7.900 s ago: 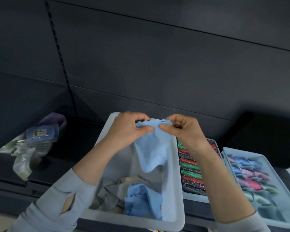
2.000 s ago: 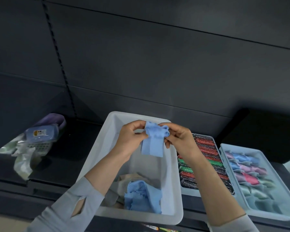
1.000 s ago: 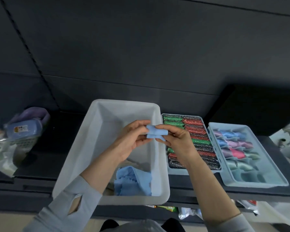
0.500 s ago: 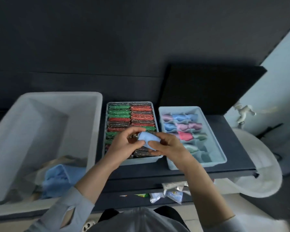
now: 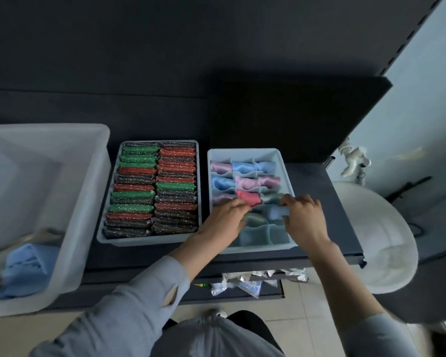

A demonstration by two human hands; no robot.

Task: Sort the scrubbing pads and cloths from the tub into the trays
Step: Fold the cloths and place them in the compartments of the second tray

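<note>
The divided cloth tray (image 5: 281, 161) serves as the reference landmark; it sits on the dark worktop (image 5: 317, 181). Both hands are positioned over the near half of this tray.

The right hand (image 5: 304, 217) grasps a rolled light-blue cloth (image 5: 277, 212), fingers curled round it, over a compartment in the tray's near right portion. Whether the roll touches the compartment floor cannot be determined.

The left hand (image 5: 228, 220) rests over the near left portion of the tray with fingers bent, fingertips beside a red rolled cloth (image 5: 249, 198). Motion blur prevents determining whether this hand grips anything.

The far compartments of the tray hold rolled pink and blue cloths.

Immediately left of the tray, a second tray (image 5: 150, 240) holds two rows of green, red and dark scrubbing pads (image 5: 156, 186) standing on edge.

Further left of the tray, the large white tub (image 5: 83, 202) contains a crumpled blue cloth (image 5: 26, 266) and other fabric.
</note>
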